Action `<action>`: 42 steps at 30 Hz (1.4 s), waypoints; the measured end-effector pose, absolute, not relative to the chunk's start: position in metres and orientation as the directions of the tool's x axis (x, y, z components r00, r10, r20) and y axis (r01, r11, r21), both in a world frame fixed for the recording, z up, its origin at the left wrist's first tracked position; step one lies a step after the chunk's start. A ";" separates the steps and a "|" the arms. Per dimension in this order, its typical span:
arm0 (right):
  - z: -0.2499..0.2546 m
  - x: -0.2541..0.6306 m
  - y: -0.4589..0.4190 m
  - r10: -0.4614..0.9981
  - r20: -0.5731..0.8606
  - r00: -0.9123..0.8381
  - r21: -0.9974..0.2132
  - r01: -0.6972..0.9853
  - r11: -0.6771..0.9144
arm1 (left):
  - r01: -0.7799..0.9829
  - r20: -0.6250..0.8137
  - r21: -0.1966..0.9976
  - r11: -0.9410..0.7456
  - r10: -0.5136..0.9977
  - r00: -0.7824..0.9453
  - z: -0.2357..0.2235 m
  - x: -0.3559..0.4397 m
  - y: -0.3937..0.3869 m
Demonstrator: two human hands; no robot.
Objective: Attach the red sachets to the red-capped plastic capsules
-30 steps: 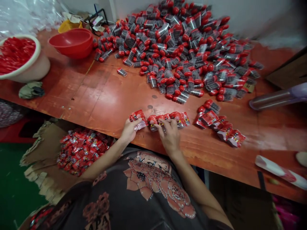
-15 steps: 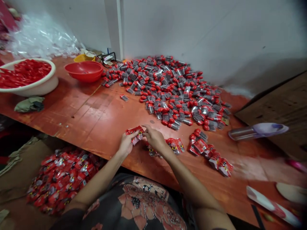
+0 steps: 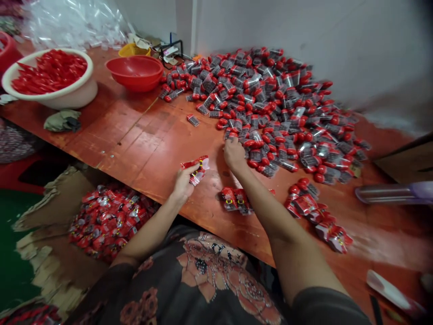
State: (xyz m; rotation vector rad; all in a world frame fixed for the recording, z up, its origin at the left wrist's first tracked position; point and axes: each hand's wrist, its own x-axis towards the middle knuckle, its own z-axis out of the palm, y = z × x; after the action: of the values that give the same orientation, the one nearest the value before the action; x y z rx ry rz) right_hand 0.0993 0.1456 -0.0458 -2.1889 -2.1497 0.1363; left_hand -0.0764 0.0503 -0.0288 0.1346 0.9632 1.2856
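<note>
My left hand [image 3: 184,184] is closed around red printed plastic wrappers [image 3: 199,170] with black and yellow marks, held just above the table's near part. My right hand [image 3: 234,154] reaches to the near edge of a big pile of small clear containers [image 3: 270,104] with red caps and dark contents. Its fingers are closed on one red-capped container [image 3: 232,135], mostly hidden by the hand. Below my right forearm lie more red printed wrappers [image 3: 236,199]. Farther right is a row of red wrapped packets [image 3: 320,216].
At the left stand a white basin [image 3: 81,88] of red pieces, a red bowl [image 3: 135,74] and a crumpled cloth [image 3: 62,122]. Below the table edge, a cardboard box [image 3: 43,243] holds many red packets [image 3: 108,221]. A clear scoop-like container [image 3: 389,194] lies right, near a carton [image 3: 409,160].
My right hand has left the wrappers in my left hand and moved forward to the pile. My left hand still holds the wrappers. The view has shifted, showing more of the left side.
</note>
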 end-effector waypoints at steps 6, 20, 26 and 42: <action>-0.055 0.097 0.143 0.994 0.071 0.078 -0.164 0.984 -0.066 | -0.766 -0.558 0.554 0.324 0.828 -0.053 -0.032 -0.075 0.048; -0.014 0.104 0.078 0.998 0.007 0.069 -0.813 0.581 -0.034 | -0.730 -0.572 0.560 0.392 0.820 0.002 -0.023 -0.077 0.035; 0.008 0.094 -0.016 0.989 -0.006 0.148 -0.999 0.051 -0.014 | -0.680 -0.479 0.654 0.331 0.877 -0.034 -0.017 -0.060 0.025; 0.004 0.110 -0.056 0.990 -0.088 0.112 -0.994 -0.068 -0.081 | -0.484 -0.329 0.828 0.282 0.944 -0.013 0.001 -0.038 0.006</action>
State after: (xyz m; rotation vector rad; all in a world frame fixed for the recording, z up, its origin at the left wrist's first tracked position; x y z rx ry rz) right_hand 0.1099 -0.0562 0.0039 -1.2762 -1.0364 1.2141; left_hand -0.0385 0.0062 0.0005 0.5688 1.0392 1.2334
